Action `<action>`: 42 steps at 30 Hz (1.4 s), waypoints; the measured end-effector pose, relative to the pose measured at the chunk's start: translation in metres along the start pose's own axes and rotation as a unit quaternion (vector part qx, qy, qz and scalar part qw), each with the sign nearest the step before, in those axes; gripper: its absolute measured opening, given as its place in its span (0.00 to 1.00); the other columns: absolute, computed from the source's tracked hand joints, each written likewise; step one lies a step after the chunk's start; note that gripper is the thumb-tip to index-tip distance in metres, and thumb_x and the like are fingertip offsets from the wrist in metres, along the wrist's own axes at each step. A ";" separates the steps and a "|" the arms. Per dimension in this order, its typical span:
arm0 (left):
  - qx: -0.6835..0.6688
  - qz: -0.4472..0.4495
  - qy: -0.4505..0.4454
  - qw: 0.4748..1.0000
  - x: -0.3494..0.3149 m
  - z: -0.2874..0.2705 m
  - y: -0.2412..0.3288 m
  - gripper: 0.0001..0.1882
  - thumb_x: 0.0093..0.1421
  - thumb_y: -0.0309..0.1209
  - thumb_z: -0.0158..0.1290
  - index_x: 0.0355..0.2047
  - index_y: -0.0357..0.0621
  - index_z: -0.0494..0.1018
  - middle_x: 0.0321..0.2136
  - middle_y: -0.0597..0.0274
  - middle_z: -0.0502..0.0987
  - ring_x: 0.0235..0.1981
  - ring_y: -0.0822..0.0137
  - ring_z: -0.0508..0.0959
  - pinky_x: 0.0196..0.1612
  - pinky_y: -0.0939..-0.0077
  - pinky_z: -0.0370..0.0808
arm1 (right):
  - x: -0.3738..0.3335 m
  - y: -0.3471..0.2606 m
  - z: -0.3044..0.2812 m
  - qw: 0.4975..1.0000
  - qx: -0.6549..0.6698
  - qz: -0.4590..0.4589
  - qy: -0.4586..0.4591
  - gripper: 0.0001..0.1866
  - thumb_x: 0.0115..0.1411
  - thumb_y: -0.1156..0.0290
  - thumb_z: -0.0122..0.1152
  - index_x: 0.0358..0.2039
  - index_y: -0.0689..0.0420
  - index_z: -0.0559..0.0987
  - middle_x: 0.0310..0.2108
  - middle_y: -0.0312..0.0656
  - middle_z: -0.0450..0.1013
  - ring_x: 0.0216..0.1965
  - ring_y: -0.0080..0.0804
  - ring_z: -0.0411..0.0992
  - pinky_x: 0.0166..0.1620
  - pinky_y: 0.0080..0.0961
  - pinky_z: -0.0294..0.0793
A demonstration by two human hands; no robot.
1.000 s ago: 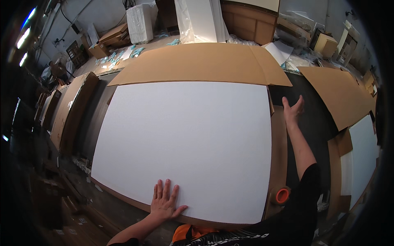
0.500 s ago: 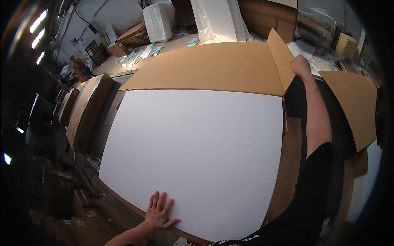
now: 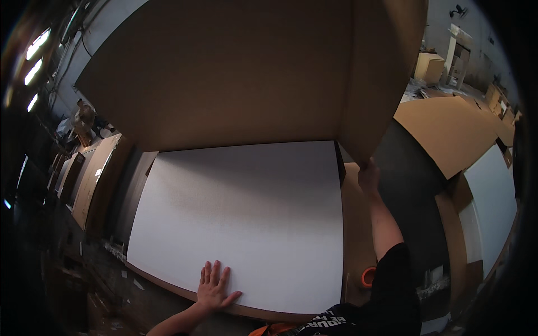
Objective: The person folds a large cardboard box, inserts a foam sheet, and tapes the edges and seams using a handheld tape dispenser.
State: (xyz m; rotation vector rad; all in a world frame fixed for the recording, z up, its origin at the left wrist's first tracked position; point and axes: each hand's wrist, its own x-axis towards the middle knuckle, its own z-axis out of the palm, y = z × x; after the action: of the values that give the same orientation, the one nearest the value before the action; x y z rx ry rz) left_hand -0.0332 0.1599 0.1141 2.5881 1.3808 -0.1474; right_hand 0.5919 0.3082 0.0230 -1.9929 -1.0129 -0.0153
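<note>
A wide white sheet (image 3: 252, 241), which looks like foam board, lies flat in front of me inside an open cardboard carton. My left hand (image 3: 214, 288) rests on its near edge, palm down with fingers spread. Beyond the sheet, a large brown cardboard flap (image 3: 241, 78) stands raised, shading the sheet's far part. Its side panel (image 3: 372, 73) folds toward me on the right. My right hand (image 3: 368, 176) is closed on the lower corner of that panel, fingers partly in shadow.
An orange ring (image 3: 367, 277) lies beside my right forearm. Off to the right are another cardboard flap (image 3: 443, 126) and a second white panel (image 3: 493, 196) in a carton. Long cardboard cartons (image 3: 95, 179) line the left side, next to a dark grey surface (image 3: 403, 207).
The far flap has swung up from lying back to standing over the sheet. My right hand, still gripping its side panel, has come nearer and lower. My left hand stays pressed on the sheet.
</note>
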 end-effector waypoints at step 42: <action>0.180 0.315 0.018 0.932 -0.016 -0.013 -0.051 0.68 0.45 0.60 0.64 0.69 0.21 0.42 0.70 0.26 0.43 0.72 0.30 0.39 0.73 0.44 0.41 | -0.551 -0.226 -0.070 0.967 -0.010 -0.215 0.137 0.13 0.60 0.67 0.61 0.44 0.55 0.83 0.48 0.42 0.80 0.54 0.39 0.76 0.61 0.39 0.74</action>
State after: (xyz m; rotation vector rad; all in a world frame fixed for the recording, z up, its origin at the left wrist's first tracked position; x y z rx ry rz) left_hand -0.0848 0.1773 0.1233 3.2037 0.4969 -0.2696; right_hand 0.0998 -0.0337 0.0216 -1.6941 -1.2398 -0.5244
